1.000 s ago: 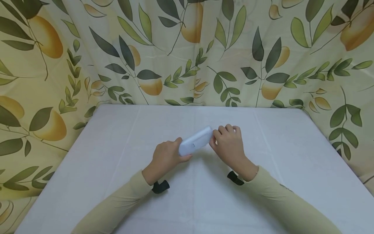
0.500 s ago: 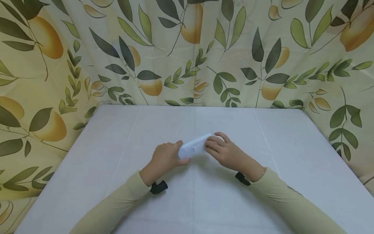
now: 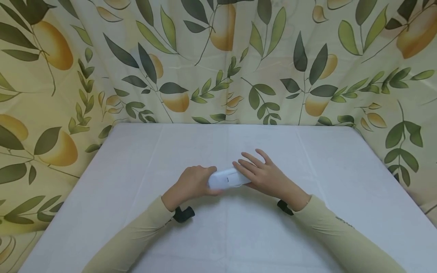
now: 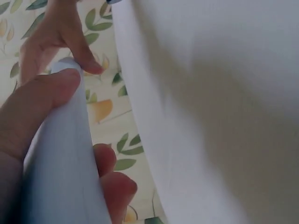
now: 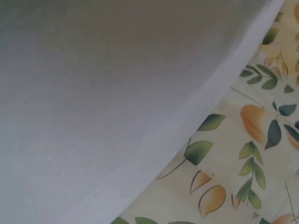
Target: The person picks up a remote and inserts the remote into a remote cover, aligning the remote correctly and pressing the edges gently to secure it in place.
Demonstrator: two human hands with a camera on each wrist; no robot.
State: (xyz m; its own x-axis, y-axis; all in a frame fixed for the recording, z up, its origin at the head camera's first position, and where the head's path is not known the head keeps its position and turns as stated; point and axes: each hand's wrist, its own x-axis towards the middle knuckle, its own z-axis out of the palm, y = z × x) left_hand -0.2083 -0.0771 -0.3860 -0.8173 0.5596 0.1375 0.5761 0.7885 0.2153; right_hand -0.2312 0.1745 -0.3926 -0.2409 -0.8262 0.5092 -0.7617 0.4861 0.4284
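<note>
A white, elongated, smooth case (image 3: 223, 179) with rounded ends and a small dark mark on its side is held above the table. My left hand (image 3: 192, 182) grips its left end, thumb on one side and fingers on the other; the left wrist view shows the thumb pressed on the pale case (image 4: 70, 154). At the right end is my right hand (image 3: 268, 177), its fingers straight and spread over the case. Its thumb is mostly hidden in the head view. Neither hand nor the case shows in the right wrist view.
A white cloth covers the table (image 3: 164, 242). Behind and beside it hangs a curtain (image 3: 201, 76) printed with leaves and yellow fruit. A small black wrist camera (image 3: 184, 214) sits under the left wrist, and another black device (image 3: 285, 207) under the right.
My right hand has gone from bent fingers at the case's right end to straight, spread fingers over it. The case has lowered at that end and lies more level. My left hand keeps its grip.
</note>
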